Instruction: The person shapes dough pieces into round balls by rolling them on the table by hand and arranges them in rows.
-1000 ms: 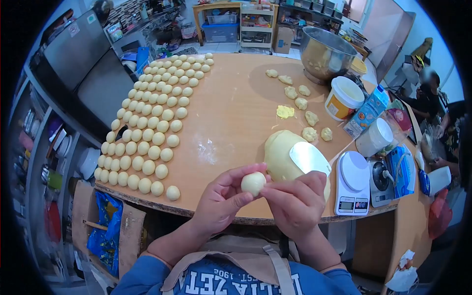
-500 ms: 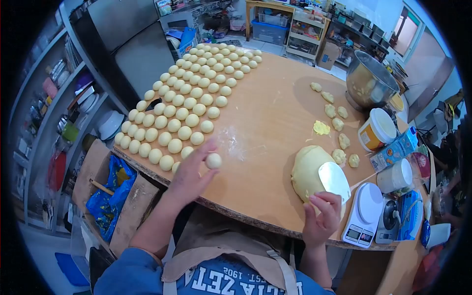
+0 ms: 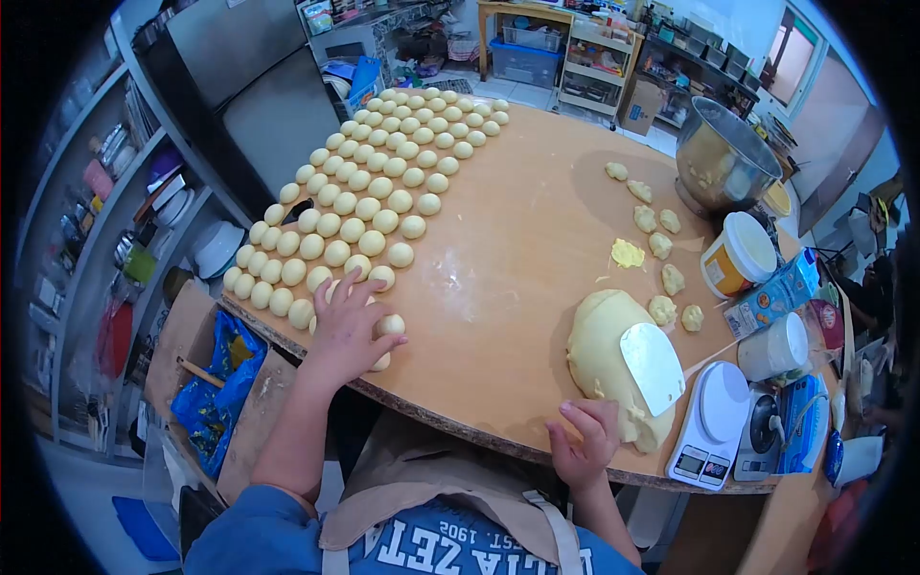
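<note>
My left hand (image 3: pixel 345 331) is at the near end of the rows of dough balls (image 3: pixel 336 253), palm down over several of them. Between its thumb and fingers sits one dough ball (image 3: pixel 390 325), low at the tabletop; its contact with the wood cannot be made out. My right hand (image 3: pixel 586 443) hovers by the table's front edge, fingers loosely bent and apart, with nothing in it. Just beside it rests a large dough mass (image 3: pixel 599 340), with a white flat scraper (image 3: pixel 652 368) lying on top.
Small dough scraps (image 3: pixel 662 309) and a yellow flattened piece (image 3: pixel 628 253) lie right of centre. Along the right side stand a steel mixing bowl (image 3: pixel 725 158), a white tub (image 3: pixel 739 254), a carton (image 3: pixel 772 293) and a kitchen scale (image 3: pixel 711 422). Bagged cardboard box (image 3: pixel 259 422) sits at lower left.
My left hand has moved left and down with the dough ball to the near end of the rows. My right hand has drawn back left and down from the scraper, its fingers loosening.
</note>
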A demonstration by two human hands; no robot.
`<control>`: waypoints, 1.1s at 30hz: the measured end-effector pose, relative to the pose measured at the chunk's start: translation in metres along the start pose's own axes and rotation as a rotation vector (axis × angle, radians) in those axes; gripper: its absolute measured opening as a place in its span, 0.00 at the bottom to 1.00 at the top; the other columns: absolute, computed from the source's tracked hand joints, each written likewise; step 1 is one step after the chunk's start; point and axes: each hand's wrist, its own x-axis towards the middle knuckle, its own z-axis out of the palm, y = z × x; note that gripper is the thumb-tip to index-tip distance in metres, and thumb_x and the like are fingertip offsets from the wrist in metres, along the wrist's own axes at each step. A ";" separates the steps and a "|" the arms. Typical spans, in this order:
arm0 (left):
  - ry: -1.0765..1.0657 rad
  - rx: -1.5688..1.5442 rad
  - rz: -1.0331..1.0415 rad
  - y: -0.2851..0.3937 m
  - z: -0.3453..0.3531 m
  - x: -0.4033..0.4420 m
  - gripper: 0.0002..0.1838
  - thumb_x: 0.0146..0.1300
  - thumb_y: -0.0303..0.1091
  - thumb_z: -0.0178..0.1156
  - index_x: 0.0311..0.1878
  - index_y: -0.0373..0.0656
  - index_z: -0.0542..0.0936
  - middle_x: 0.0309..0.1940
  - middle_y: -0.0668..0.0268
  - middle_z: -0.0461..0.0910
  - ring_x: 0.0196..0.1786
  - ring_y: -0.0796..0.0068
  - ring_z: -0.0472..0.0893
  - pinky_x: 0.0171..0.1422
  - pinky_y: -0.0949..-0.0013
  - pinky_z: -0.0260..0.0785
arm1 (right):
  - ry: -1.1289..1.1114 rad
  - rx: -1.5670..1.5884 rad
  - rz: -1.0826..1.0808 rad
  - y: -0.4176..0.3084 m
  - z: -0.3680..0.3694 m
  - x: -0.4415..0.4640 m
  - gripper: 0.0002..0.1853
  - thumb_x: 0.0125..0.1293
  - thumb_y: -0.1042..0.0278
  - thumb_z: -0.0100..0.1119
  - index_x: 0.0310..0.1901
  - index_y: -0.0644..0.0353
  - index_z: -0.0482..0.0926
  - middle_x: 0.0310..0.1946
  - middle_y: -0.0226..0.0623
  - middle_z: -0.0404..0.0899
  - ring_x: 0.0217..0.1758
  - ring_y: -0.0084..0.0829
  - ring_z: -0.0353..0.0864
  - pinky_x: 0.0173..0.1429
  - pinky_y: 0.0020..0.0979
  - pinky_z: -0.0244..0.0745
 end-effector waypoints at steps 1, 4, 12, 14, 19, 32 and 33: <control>-0.021 0.034 0.012 0.000 0.000 0.001 0.38 0.50 0.48 0.71 0.65 0.49 0.70 0.67 0.61 0.65 0.75 0.55 0.54 0.75 0.42 0.39 | -0.011 0.010 -0.015 0.000 0.001 0.000 0.19 0.50 0.72 0.73 0.45 0.54 0.79 0.37 0.36 0.80 0.35 0.36 0.75 0.39 0.36 0.65; 0.159 0.049 -0.033 0.018 -0.020 0.017 0.41 0.50 0.51 0.71 0.68 0.51 0.68 0.72 0.59 0.58 0.76 0.51 0.50 0.75 0.41 0.37 | 0.058 -0.028 -0.053 0.000 -0.007 0.001 0.20 0.52 0.69 0.73 0.47 0.54 0.78 0.39 0.37 0.80 0.36 0.36 0.75 0.41 0.36 0.66; 0.380 -0.227 0.478 0.110 -0.073 0.107 0.40 0.55 0.50 0.69 0.70 0.51 0.66 0.75 0.55 0.51 0.78 0.47 0.46 0.77 0.46 0.36 | 0.335 -0.381 -0.022 0.017 -0.065 -0.028 0.27 0.59 0.58 0.68 0.56 0.54 0.67 0.48 0.44 0.72 0.48 0.41 0.71 0.49 0.40 0.67; 0.310 -0.335 0.656 0.140 -0.053 0.142 0.36 0.59 0.48 0.66 0.69 0.50 0.67 0.73 0.53 0.56 0.75 0.46 0.53 0.75 0.48 0.45 | 0.274 -0.437 0.052 0.019 -0.071 -0.046 0.27 0.58 0.58 0.69 0.55 0.54 0.67 0.49 0.44 0.72 0.49 0.41 0.71 0.51 0.41 0.66; -0.215 -0.582 0.780 0.222 0.028 0.221 0.26 0.61 0.43 0.64 0.61 0.45 0.75 0.59 0.55 0.75 0.64 0.56 0.72 0.68 0.57 0.63 | 0.241 -0.430 0.120 0.018 -0.067 -0.059 0.29 0.60 0.57 0.67 0.56 0.58 0.63 0.50 0.48 0.70 0.50 0.42 0.70 0.55 0.41 0.65; -0.260 -0.481 0.925 0.299 0.069 0.256 0.11 0.51 0.27 0.67 0.40 0.43 0.84 0.37 0.57 0.83 0.44 0.58 0.82 0.49 0.59 0.74 | 0.347 -0.316 0.053 0.020 -0.069 -0.059 0.28 0.56 0.65 0.70 0.54 0.58 0.65 0.46 0.45 0.75 0.43 0.39 0.74 0.45 0.38 0.69; -0.216 -0.520 0.933 0.296 0.066 0.257 0.09 0.52 0.25 0.66 0.39 0.42 0.83 0.37 0.57 0.83 0.43 0.57 0.82 0.48 0.59 0.75 | 0.354 -0.320 0.047 0.019 -0.069 -0.056 0.28 0.55 0.66 0.71 0.54 0.58 0.66 0.45 0.44 0.77 0.42 0.38 0.76 0.43 0.36 0.70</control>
